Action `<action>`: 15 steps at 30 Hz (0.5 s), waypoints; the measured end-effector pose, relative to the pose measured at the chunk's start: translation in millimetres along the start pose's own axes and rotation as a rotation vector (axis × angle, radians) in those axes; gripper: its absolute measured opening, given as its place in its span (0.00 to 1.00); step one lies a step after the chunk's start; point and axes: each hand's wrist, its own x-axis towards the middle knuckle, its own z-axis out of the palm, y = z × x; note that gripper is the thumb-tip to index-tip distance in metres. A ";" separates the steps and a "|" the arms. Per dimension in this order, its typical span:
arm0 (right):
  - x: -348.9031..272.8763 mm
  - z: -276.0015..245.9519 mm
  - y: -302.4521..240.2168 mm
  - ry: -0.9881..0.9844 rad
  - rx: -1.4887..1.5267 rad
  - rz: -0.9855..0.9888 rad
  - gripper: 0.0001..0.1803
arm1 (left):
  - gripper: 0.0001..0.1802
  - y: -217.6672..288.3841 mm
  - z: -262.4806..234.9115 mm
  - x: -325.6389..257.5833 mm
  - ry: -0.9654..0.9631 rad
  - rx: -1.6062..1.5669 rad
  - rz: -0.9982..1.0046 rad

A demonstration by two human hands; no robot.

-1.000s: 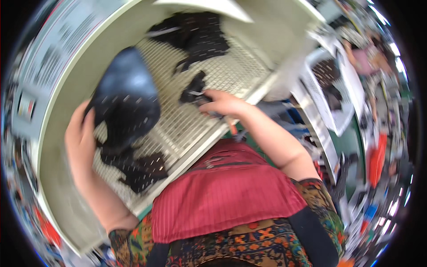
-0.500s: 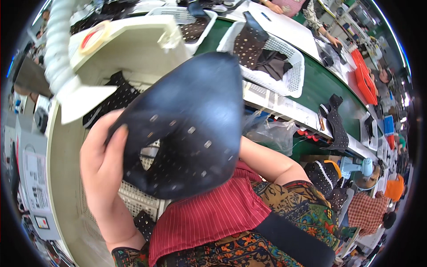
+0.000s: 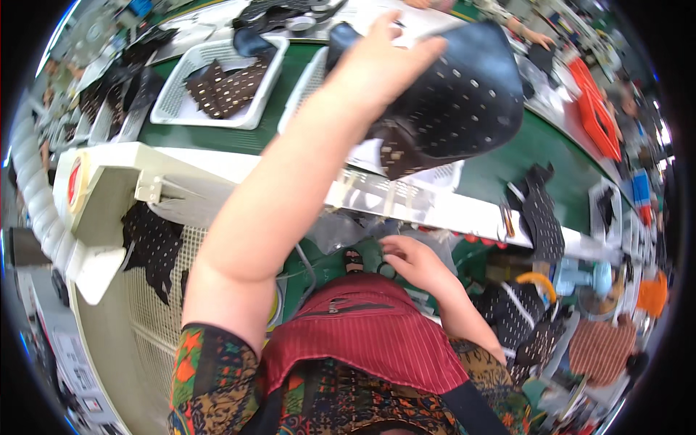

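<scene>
A round red-and-white label sits on the cream machine housing at the left; pale printed sheets lie along the lower-left edge, too blurred to make out further.

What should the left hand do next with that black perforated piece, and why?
Probably lower the black piece into the white basket just beneath it. The left hand holds it raised over the green belt, right above that basket, while the right hand rests low by the belt's near edge, holding nothing clearly visible.
</scene>
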 end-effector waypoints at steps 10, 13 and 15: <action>54.9 -93.8 100.3 0.745 0.025 0.168 0.33 | 0.24 -115.8 -37.7 -32.9 0.114 0.347 -0.075; 89.7 -104.9 109.8 0.664 0.215 0.252 0.34 | 0.20 -99.1 -61.8 -68.7 0.091 0.491 -0.035; 107.2 -101.8 109.0 0.661 0.288 0.203 0.34 | 0.19 -96.7 -75.2 -101.1 0.064 0.569 0.043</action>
